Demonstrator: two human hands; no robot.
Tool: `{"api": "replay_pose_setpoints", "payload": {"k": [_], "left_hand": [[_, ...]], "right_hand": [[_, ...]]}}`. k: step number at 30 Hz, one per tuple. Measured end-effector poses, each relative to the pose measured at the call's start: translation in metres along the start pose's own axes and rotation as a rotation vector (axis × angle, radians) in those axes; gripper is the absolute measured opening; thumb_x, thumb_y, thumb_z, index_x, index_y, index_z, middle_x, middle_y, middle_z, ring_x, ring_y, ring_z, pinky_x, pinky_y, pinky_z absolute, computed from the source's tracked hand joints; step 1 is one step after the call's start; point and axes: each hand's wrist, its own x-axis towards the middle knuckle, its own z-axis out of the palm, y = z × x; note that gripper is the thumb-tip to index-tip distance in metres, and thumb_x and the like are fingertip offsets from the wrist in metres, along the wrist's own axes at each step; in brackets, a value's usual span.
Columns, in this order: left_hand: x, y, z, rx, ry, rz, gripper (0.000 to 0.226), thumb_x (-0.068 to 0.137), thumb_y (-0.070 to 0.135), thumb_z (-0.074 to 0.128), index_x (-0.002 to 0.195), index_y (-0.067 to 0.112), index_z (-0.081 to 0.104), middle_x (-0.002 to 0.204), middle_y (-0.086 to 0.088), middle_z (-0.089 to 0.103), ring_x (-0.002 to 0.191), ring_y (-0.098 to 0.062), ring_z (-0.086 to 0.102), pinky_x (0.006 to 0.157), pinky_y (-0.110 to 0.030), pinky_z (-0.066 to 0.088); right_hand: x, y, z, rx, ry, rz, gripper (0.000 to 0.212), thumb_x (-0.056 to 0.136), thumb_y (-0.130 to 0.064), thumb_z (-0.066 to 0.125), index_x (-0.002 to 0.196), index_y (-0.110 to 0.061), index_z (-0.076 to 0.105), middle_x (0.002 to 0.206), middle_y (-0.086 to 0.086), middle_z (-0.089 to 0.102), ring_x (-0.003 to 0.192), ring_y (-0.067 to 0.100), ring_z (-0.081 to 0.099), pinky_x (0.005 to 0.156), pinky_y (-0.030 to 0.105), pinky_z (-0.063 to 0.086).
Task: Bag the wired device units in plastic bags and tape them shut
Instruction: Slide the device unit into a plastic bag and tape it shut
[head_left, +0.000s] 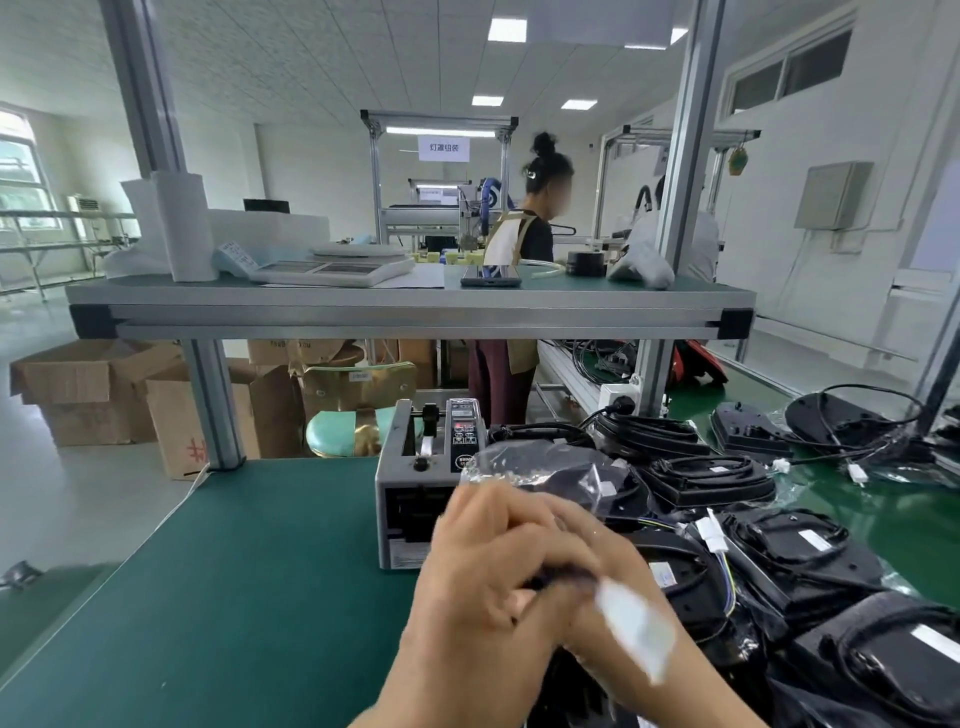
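Both of my hands meet low in the middle of the view, holding up a black wired device unit in a clear plastic bag (545, 475). My left hand (488, 582) wraps around the near end of the bagged unit, fingers curled over it. My right hand (618, 597) grips the same end from the right, and a blurred strip of white tape (636, 629) lies across its back. The hands hide most of the unit. Several more black units with coiled cables (769, 551) are piled on the green mat to the right, some in bags.
A grey tape dispenser machine (415, 483) stands on the green mat (234, 571) just behind my hands. An aluminium shelf (405, 306) overhead carries a scale and foam rolls. Cardboard boxes sit on the floor at left. A person works at the bench beyond.
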Motion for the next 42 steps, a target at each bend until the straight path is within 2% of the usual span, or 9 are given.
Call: {"api": "replay_pose_setpoints", "payload": {"k": [4, 14, 20, 23, 28, 32, 35, 38, 42], "left_hand": [[-0.027, -0.014, 0.009, -0.155, -0.003, -0.015, 0.007, 0.08, 0.027, 0.072, 0.086, 0.032, 0.073, 0.089, 0.012, 0.058, 0.075, -0.009, 0.063, 0.068, -0.018, 0.051], [-0.063, -0.03, 0.035, -0.517, 0.061, -0.294, 0.012, 0.074, 0.01, 0.075, 0.076, 0.022, 0.077, 0.078, -0.012, 0.074, 0.073, -0.016, 0.072, 0.076, -0.022, 0.053], [-0.072, -0.016, 0.037, -0.057, -0.269, -0.008, 0.027, 0.092, 0.025, 0.067, 0.104, 0.049, 0.07, 0.104, 0.024, 0.06, 0.102, 0.001, 0.063, 0.088, -0.007, 0.044], [-0.084, -0.026, 0.027, 0.002, -0.108, 0.089, 0.04, 0.088, 0.006, 0.068, 0.109, 0.039, 0.07, 0.101, 0.021, 0.064, 0.082, 0.001, 0.067, 0.071, -0.011, 0.051], [-0.046, -0.047, -0.001, -0.245, 0.323, -0.471, 0.025, 0.096, 0.031, 0.059, 0.111, 0.05, 0.067, 0.104, 0.01, 0.07, 0.085, -0.005, 0.065, 0.073, -0.009, 0.048], [0.002, -0.067, -0.015, -0.27, -0.09, -0.702, 0.072, 0.079, 0.071, 0.053, 0.138, 0.03, 0.053, 0.114, 0.037, 0.062, 0.104, 0.023, 0.053, 0.089, -0.003, 0.041], [0.021, -0.07, -0.011, -0.547, -0.356, -0.723, 0.097, 0.055, 0.083, 0.07, 0.132, 0.024, 0.059, 0.121, 0.022, 0.068, 0.117, 0.004, 0.059, 0.102, -0.023, 0.042], [0.025, -0.073, -0.005, -0.775, -0.302, -0.676, 0.051, 0.06, 0.046, 0.089, 0.099, 0.016, 0.075, 0.097, -0.005, 0.073, 0.096, -0.022, 0.064, 0.086, -0.026, 0.051], [0.018, -0.078, -0.009, -0.882, -0.013, -0.65, 0.02, 0.063, 0.023, 0.091, 0.077, 0.015, 0.078, 0.084, -0.007, 0.072, 0.081, -0.017, 0.065, 0.078, -0.026, 0.055]], "right_hand": [[0.002, 0.012, -0.011, 0.041, 0.078, 0.049, 0.064, 0.047, -0.022, 0.077, 0.107, -0.035, 0.062, 0.094, -0.028, 0.073, 0.088, -0.008, 0.069, 0.074, 0.004, 0.047], [-0.018, 0.031, -0.057, 0.37, -0.373, 0.164, 0.08, 0.072, -0.017, 0.086, 0.142, -0.029, 0.048, 0.132, 0.018, 0.063, 0.12, 0.033, 0.061, 0.098, 0.039, 0.049], [-0.022, 0.028, -0.039, 0.18, -0.078, 0.056, 0.059, 0.066, -0.024, 0.081, 0.12, -0.042, 0.066, 0.113, 0.002, 0.075, 0.105, 0.014, 0.07, 0.085, 0.017, 0.052], [-0.029, 0.023, -0.037, 0.109, -0.028, -0.005, 0.07, 0.065, -0.023, 0.079, 0.124, -0.055, 0.059, 0.117, -0.016, 0.072, 0.107, 0.004, 0.068, 0.084, 0.009, 0.049], [-0.03, 0.013, -0.044, -0.039, -0.145, -0.066, 0.09, 0.073, -0.002, 0.083, 0.129, -0.065, 0.048, 0.135, -0.044, 0.046, 0.124, -0.019, 0.046, 0.088, -0.001, 0.04], [-0.029, 0.012, -0.038, 0.024, -0.185, -0.095, 0.086, 0.068, -0.011, 0.079, 0.135, -0.055, 0.048, 0.138, -0.029, 0.054, 0.131, -0.006, 0.049, 0.094, 0.005, 0.042], [-0.028, 0.009, -0.035, 0.041, -0.205, -0.124, 0.082, 0.07, -0.017, 0.076, 0.135, -0.057, 0.047, 0.139, -0.029, 0.054, 0.134, -0.007, 0.044, 0.099, 0.004, 0.037], [-0.025, 0.007, -0.033, 0.012, -0.224, -0.15, 0.082, 0.074, -0.01, 0.075, 0.138, -0.054, 0.047, 0.141, -0.028, 0.053, 0.135, -0.007, 0.044, 0.102, 0.004, 0.033], [-0.021, 0.001, -0.028, 0.001, -0.112, -0.119, 0.078, 0.067, -0.016, 0.077, 0.125, -0.063, 0.054, 0.117, -0.019, 0.071, 0.101, 0.007, 0.07, 0.084, 0.006, 0.047]]}}
